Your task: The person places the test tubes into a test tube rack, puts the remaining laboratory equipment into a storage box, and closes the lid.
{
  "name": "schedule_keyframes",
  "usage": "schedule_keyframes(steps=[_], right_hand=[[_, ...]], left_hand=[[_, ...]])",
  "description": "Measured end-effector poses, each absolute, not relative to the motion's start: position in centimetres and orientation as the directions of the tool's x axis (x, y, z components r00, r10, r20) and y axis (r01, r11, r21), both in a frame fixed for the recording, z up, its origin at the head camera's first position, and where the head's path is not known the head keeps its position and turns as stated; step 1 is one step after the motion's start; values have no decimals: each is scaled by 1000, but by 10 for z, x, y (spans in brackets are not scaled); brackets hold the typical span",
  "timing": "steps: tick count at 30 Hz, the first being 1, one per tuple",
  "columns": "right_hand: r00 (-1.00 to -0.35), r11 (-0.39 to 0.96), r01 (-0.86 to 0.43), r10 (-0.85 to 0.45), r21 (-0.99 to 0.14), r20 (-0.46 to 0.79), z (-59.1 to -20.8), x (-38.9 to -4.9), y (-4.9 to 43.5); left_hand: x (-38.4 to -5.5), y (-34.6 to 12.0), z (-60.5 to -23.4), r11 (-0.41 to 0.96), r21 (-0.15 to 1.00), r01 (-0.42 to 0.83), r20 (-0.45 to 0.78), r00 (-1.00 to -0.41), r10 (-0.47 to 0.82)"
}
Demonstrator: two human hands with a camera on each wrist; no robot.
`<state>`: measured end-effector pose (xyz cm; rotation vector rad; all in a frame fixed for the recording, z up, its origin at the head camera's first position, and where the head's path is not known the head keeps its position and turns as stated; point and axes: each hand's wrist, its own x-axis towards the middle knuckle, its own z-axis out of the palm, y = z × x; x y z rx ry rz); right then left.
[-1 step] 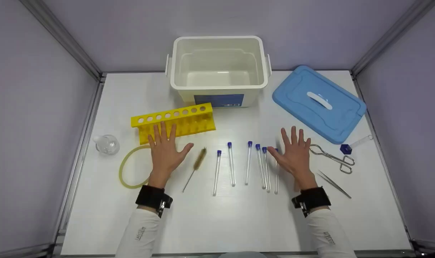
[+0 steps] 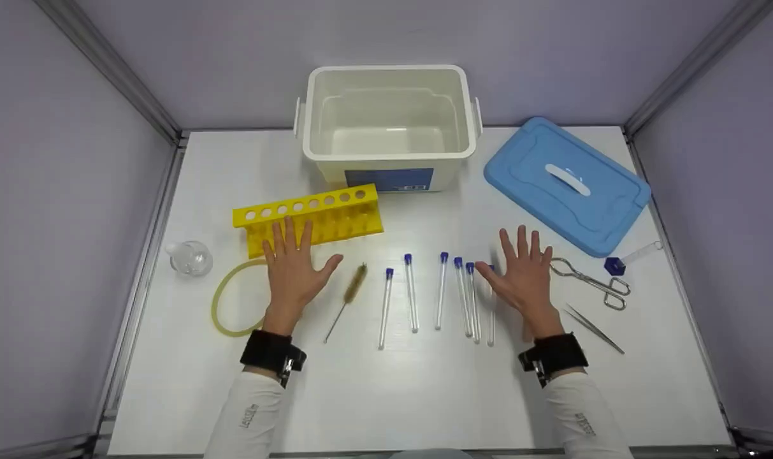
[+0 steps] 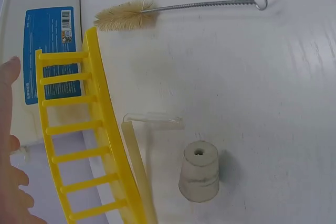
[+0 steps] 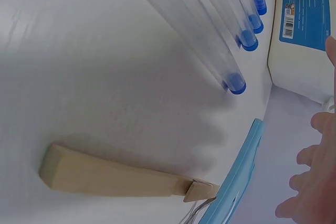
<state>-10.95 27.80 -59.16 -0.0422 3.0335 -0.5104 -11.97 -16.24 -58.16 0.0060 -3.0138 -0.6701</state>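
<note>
My left hand [image 2: 292,274] hovers with spread fingers, holding nothing, above the front of a yellow test tube rack [image 2: 306,203]. Under and around it lie a loop of yellowish rubber tubing [image 2: 223,296], a test tube brush [image 2: 354,285] and, in the left wrist view, a pale rubber stopper [image 3: 199,171] and a bent glass tube [image 3: 155,118]. My right hand [image 2: 523,280], likewise spread and holding nothing, is over the rightmost of several blue-capped test tubes [image 2: 441,293]. Beneath it, in the right wrist view, lies a wooden piece like a handle [image 4: 115,176]. Metal tongs [image 2: 593,280] and tweezers [image 2: 595,328] lie at its right.
An uncovered white bin [image 2: 389,156] stands at the back. Its blue lid [image 2: 552,197] lies at the back right, near a small glass tube with a blue hexagonal base [image 2: 614,266]. A clear round glass vessel [image 2: 192,259] sits far left. Panels enclose the table.
</note>
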Motion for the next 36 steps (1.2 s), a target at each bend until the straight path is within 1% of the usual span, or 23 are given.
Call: schedule_keyframes(steps=[5, 8, 12, 17, 28, 32, 36], right_hand=[[-999, 943, -15, -30, -332, -41, -590, -110, 278], [-998, 940, -17, -34, -340, -46, -591, -109, 274], [-996, 925, -9, -41, -380, -77, -593, -107, 269], [-997, 908, 10, -21, -418, -69, -591, -107, 270], [-997, 814, 55, 18, -578, -70, -578, -115, 262], [-998, 793, 60, 27, -606, -64, -572, -118, 257], [-998, 797, 51, 27, -602, -50, -566, -121, 253]], left_hand=[[-125, -170, -579, 910, 415, 12, 85, -996, -26], [-126, -182, -577, 916, 402, -7, 85, -995, -46], [-129, -202, -574, 915, 398, -60, 42, -996, -84], [-138, -218, -571, 913, 396, -101, -16, -995, -103], [-148, -233, -572, 914, 386, -122, -63, -992, -106], [-152, -234, -574, 910, 390, -140, -79, -990, -118], [-154, -234, -574, 904, 402, -148, -88, -989, -123]])
